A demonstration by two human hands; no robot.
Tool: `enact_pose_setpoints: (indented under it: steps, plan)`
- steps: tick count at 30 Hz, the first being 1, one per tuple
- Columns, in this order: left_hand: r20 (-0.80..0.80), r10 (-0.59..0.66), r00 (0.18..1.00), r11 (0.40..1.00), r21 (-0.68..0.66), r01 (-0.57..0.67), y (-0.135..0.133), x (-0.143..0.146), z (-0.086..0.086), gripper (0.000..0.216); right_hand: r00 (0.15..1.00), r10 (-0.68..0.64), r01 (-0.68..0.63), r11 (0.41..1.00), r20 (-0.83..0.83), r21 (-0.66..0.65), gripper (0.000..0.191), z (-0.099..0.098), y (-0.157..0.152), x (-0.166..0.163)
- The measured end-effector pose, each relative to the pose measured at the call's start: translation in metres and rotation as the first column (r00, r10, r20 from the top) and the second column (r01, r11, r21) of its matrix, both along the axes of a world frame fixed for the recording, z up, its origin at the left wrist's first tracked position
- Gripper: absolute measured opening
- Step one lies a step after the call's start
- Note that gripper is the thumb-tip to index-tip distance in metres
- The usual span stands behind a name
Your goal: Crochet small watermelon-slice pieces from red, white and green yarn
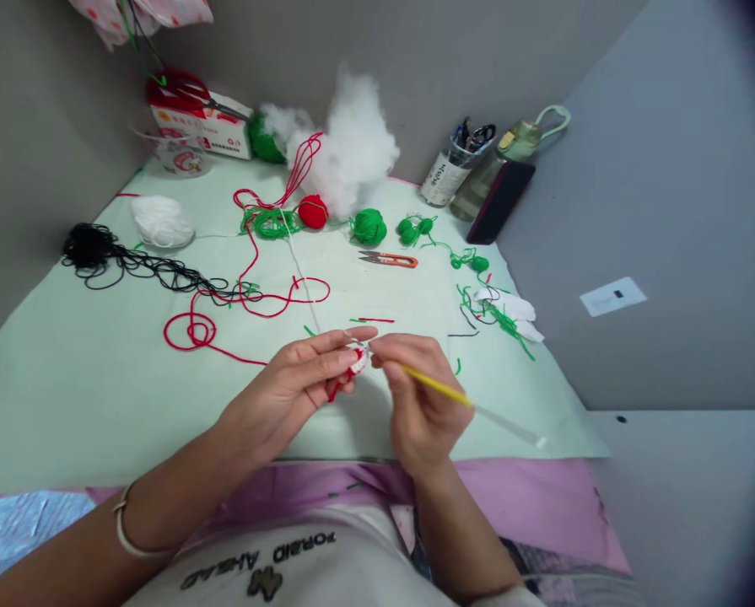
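Near the front of the table, my left hand (314, 367) pinches a small red and white crochet piece (358, 361) between thumb and fingers. A white yarn strand (299, 265) runs from the back of the table to my left index finger. My right hand (420, 396) is closed around a crochet hook with a yellow grip (437, 385), its clear end pointing down to the right. The hook's tip is at the piece, partly hidden by my fingers. A red yarn strand (241, 357) trails left across the table from my left hand.
Behind my hands lie orange thread snips (388, 260), a red yarn ball (313, 212), a green ball (369, 227) and white stuffing (358, 143). Tangled black yarn (162, 268) and a white ball (162, 221) sit left. A pen cup (444, 179), bottle (477, 190) and phone (501, 202) stand back right.
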State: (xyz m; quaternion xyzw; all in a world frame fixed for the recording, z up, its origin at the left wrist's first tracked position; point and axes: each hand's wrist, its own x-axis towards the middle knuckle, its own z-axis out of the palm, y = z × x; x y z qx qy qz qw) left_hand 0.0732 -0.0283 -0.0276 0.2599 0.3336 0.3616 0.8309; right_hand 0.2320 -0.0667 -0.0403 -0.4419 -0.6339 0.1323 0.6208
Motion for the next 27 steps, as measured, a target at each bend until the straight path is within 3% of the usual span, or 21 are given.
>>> enact_pose_setpoints:
  steps: [2,4,9,14,20,24,27]
  plan:
    - [-0.016,0.026,1.000,1.000,0.015,-0.026,0.0011,-0.0016,0.0010,0.023,0.976,0.047,-0.069,0.993,-0.211,-0.099,0.022,0.0025,0.0023,0.0029]
    - [-0.056,0.056,0.997,0.994,0.097,-0.050,0.0006,-0.0027,0.0025,0.023,0.943,0.088,-0.146,0.976,-0.320,-0.162,0.020,0.0040,0.0037,0.0032]
    - [-0.134,0.038,0.990,0.962,0.272,0.000,-0.0027,-0.0032,0.0046,0.034,0.957,0.121,-0.166,0.974,-0.265,-0.153,0.014,0.0038,0.0040,-0.0028]
    - [-0.140,0.026,0.990,0.962,0.273,0.013,-0.0026,-0.0047,0.0033,0.035,0.946,0.119,-0.185,0.962,-0.302,-0.199,0.016,0.0036,0.0042,-0.0026]
    - [-0.132,0.060,0.989,0.970,0.241,-0.026,-0.0036,-0.0022,0.0033,0.039,0.926,0.176,-0.229,0.965,-0.333,-0.125,0.015,0.0035,0.0051,-0.0041]
    - [-0.195,0.093,0.976,0.958,0.284,-0.034,-0.0036,-0.0013,0.0053,0.044,0.947,0.146,-0.201,0.964,-0.285,-0.172,0.015,0.0007,0.0043,-0.0038]
    - [-0.239,0.098,0.966,0.952,0.307,-0.021,-0.0030,-0.0033,0.0063,0.041,0.919,0.141,-0.234,0.947,-0.368,-0.220,0.016,-0.0016,0.0052,-0.0010]
